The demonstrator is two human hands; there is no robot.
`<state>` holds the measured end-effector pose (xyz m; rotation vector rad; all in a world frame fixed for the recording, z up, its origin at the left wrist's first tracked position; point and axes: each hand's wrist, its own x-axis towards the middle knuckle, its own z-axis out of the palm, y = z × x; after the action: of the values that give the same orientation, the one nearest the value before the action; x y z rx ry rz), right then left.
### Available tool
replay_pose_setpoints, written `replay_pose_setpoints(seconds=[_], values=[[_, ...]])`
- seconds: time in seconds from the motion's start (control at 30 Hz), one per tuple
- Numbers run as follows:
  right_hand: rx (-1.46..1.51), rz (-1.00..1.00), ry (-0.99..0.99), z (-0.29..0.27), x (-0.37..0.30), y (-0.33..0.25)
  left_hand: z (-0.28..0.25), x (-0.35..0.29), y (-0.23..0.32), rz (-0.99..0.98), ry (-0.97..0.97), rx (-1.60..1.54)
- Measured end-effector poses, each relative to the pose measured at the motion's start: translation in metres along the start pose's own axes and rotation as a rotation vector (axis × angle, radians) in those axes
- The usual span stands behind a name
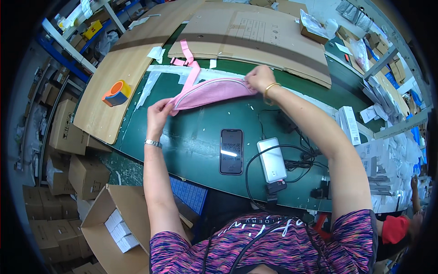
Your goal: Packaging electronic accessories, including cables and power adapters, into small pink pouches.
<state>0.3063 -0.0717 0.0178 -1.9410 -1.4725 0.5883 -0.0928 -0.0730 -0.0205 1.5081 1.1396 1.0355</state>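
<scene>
A pink striped waist bag [214, 94] with a pale zip along its curved upper edge is stretched between my hands above the green table. My left hand [159, 113] pinches its left end, fingers closed. At the opposite end, my right hand [262, 78] is closed on the bag's tip near the zip. The pink strap [193, 73] trails away from the bag toward the cardboard, with a buckle on it. Nearer to me lie a phone [232, 152] and a silver power bank [272, 160].
Black cables [303, 155] coil right of the power bank. A tape dispenser [117, 93] stands on the wooden board [98, 102] at left. Flat cardboard [251, 36] covers the table's far side. An open carton [98, 228] with small white boxes sits lower left. Another person's red sleeve [395, 229] shows at right.
</scene>
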Motion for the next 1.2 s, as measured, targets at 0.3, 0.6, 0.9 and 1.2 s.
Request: replay_pose_setpoints(seconds=[0.3,0.6,0.9,1.2], values=[[0.295,0.142,-0.201,-0.003,-0.024,0.019,0.051,0.016,0.033,0.399,-0.033,0.632],[-0.136,-0.453,0.042,-0.005,-0.035,0.016,0.087,0.038,0.049,0.095,-0.346,0.357],[-0.372,-1.130,-0.152,0.004,-0.055,-0.010,0.099,0.046,0.044,0.168,-0.224,0.461],[-0.566,-0.903,-0.393,0.014,-0.054,-0.005,0.106,0.057,0.073,0.743,0.125,0.793]])
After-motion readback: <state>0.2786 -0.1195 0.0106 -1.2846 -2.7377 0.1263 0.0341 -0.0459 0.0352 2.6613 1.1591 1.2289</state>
